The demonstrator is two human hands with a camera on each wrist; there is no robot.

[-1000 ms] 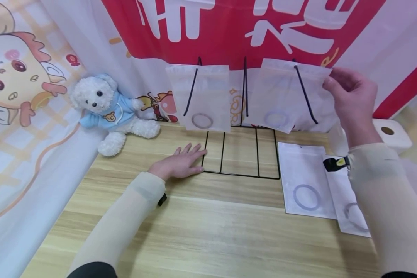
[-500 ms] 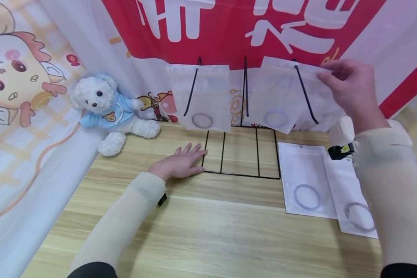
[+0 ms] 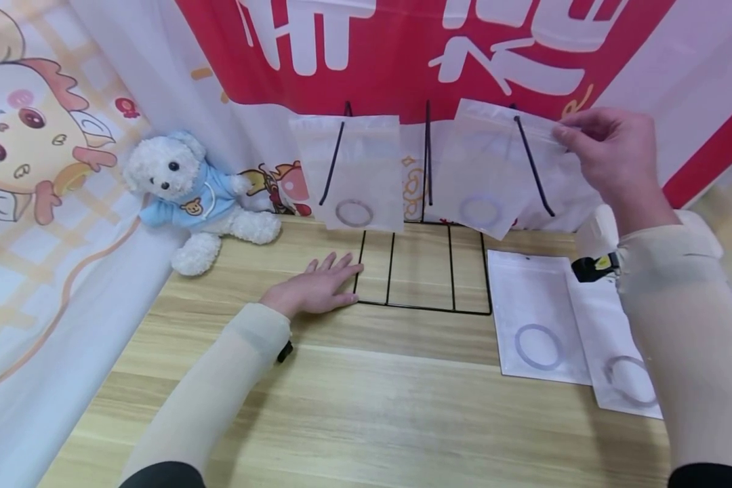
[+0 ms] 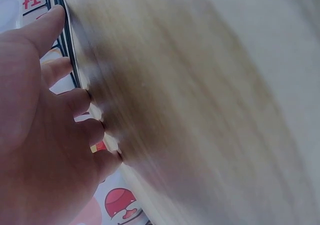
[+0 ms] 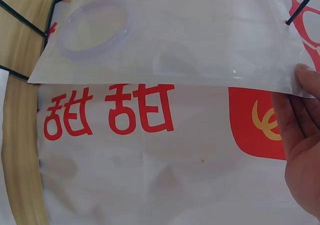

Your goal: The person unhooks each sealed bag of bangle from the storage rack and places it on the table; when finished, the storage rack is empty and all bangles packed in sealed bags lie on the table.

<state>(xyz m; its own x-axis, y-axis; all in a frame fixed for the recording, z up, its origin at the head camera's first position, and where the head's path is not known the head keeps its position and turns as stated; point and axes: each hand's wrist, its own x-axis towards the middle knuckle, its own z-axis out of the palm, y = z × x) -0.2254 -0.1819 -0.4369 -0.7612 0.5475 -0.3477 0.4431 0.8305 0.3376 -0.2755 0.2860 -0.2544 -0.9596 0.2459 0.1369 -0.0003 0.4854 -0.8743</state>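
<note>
My right hand (image 3: 616, 152) pinches the top right corner of a translucent zip bag (image 3: 494, 163). That bag hangs tilted on the right prong (image 3: 533, 166) of a black wire display rack (image 3: 423, 309), the prong coming through near its top edge. A pale purple ring (image 5: 95, 29), bangle-like, shows inside the bag in the right wrist view. On the left prong hangs a similar bag (image 3: 354, 163) with a ring at its bottom. My left hand (image 3: 311, 288) lies on the table with fingers spread, touching the left side of the rack's base.
Two more bagged rings lie at the right on the wooden table (image 3: 366, 407): one bag (image 3: 537, 298), another bag (image 3: 604, 318) partly under my right arm. A plush toy dog (image 3: 198, 196) sits at the back left. A printed cloth (image 3: 402, 54) hangs behind the rack.
My right hand has shifted slightly left and the right bag has tilted a little more, its lower end swinging down. The left hand stays where it was.
</note>
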